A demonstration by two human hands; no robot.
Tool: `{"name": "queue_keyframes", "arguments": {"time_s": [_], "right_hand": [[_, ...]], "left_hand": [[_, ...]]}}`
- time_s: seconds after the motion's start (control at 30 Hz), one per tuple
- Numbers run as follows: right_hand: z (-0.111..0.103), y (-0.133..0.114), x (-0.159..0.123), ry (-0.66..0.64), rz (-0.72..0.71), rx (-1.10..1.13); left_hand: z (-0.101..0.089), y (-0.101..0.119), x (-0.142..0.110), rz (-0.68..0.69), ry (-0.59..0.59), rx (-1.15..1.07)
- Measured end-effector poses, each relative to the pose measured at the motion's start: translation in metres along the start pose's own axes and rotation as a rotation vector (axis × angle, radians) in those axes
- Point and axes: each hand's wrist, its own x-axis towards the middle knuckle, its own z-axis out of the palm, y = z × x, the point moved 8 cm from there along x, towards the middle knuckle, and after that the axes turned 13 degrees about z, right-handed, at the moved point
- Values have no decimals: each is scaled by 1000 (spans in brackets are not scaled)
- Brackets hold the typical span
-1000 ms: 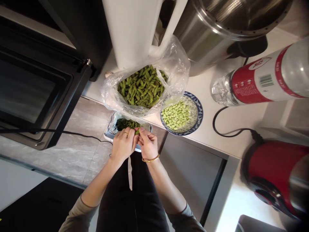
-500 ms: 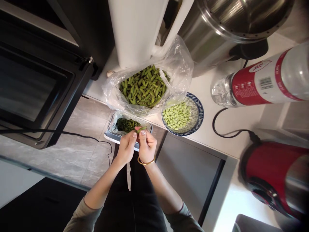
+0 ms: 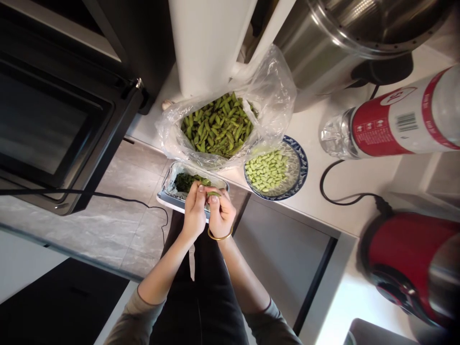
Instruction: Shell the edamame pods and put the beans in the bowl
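A green edamame pod [image 3: 214, 193] is pinched in the fingers of my right hand [image 3: 221, 215], which wears a gold bangle [image 3: 220, 236]. Close against it, my left hand [image 3: 195, 213] is closed too, its thumb and fingertips at the pod's left end. Both hands are over the near edge of a lined bin [image 3: 168, 196] holding dark green empty-looking pods [image 3: 185, 182]. Beyond the bin, a clear plastic bag [image 3: 168, 129] lies open on the counter, full of pods [image 3: 219, 127]. To its right, shelled beans [image 3: 266, 170] fill part of a blue-patterned plate [image 3: 302, 165].
On the counter [image 3: 305, 124] at right are a steel pot [image 3: 316, 52], a red-labelled bottle [image 3: 395, 120] lying sideways in view, a black cord [image 3: 327, 191] and a red appliance [image 3: 402, 258]. A black oven [image 3: 53, 129] stands at left. Below it is grey tiled floor [image 3: 132, 182].
My left fingers have shifted up slightly beside the pod, and the pod now sits more within my right fingers. The whole view has moved a little; bag, plate and bin stay in place.
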Motion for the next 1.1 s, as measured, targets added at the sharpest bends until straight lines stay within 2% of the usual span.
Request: {"name": "queue_keyframes", "arguments": {"time_s": [0.17,0.27,0.33,0.43,0.6,0.73,0.87,0.97,1.1], "right_hand": [[8,0,0,-34,53,230],[14,-7,2,-97,51,239],[15,-8,4,-107,86,256],[13,-2,7,-97,193,316],[9,3,6,-89,259,277],[2,6,5,3,246,280],[1,7,5,28,206,247],[-1,6,3,54,155,170],[-6,4,1,110,91,112]], "left_hand": [[-1,-7,-5,-25,52,-23],[-6,-9,-8,3,116,-85],[-9,-9,-9,52,119,-69],[-13,-3,-9,194,24,67],[-9,15,-10,538,-181,511],[-5,22,-11,678,-214,738],[-3,22,-14,665,-184,730],[-3,19,-14,564,-134,603],[-1,14,-10,417,-123,418]]}}
